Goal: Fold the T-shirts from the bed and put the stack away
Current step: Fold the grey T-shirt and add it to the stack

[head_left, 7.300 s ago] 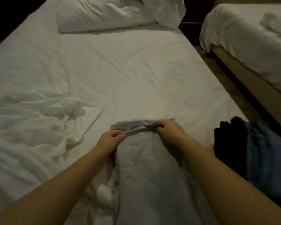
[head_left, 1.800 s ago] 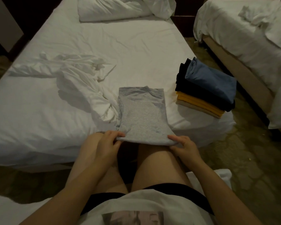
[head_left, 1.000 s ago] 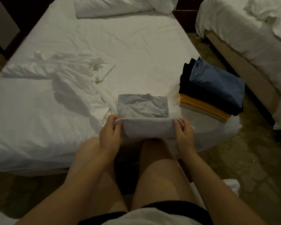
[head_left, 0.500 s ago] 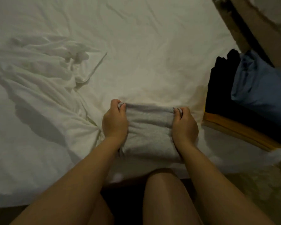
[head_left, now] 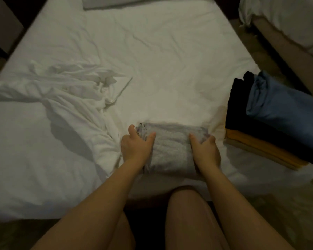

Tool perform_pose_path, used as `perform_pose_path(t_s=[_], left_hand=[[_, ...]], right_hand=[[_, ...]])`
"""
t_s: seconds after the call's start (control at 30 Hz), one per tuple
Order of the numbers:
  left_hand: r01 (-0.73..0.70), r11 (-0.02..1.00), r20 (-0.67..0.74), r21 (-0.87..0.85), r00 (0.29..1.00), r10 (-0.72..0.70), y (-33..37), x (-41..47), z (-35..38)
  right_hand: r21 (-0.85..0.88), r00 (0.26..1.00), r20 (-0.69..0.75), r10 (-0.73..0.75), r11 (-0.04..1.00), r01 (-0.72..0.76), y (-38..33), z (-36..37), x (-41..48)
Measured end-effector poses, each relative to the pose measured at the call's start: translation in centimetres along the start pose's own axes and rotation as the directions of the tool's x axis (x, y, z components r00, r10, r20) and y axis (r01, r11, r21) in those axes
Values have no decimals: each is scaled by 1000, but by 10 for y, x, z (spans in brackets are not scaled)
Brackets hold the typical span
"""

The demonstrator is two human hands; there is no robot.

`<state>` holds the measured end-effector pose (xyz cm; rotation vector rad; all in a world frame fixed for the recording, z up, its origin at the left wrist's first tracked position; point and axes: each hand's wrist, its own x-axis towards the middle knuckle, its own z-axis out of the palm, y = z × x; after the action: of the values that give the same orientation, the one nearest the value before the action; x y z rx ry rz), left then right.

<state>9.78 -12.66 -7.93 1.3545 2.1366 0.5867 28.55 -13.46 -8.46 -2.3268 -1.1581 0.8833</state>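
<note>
We hold the folded grey T-shirt w/ left hand & right hand, fingers curled round its ends, on the bed nr its front edge; stack just to its right.

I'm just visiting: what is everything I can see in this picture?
grey T-shirt: one, grey, folded at bed's near edge
stack of folded T-shirts: one, blue over black over orange, bed's right corner
crumpled white cloth: one heap, white, bed's left side
bed: one, white sheet, centre
pillow: one, white, top edge
second bed: one, white, top right
left hand: one, grips grey T-shirt's left end
right hand: one, grips its right end
legs: two, bare, bottom
</note>
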Motion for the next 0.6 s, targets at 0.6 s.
perform_pose_path(t_s=[0.6], left_hand=[[-396, 864, -177, -311, 917, 357, 132, -60, -65]], right_hand=[[465, 944, -209, -255, 823, 326, -27, -165, -48]])
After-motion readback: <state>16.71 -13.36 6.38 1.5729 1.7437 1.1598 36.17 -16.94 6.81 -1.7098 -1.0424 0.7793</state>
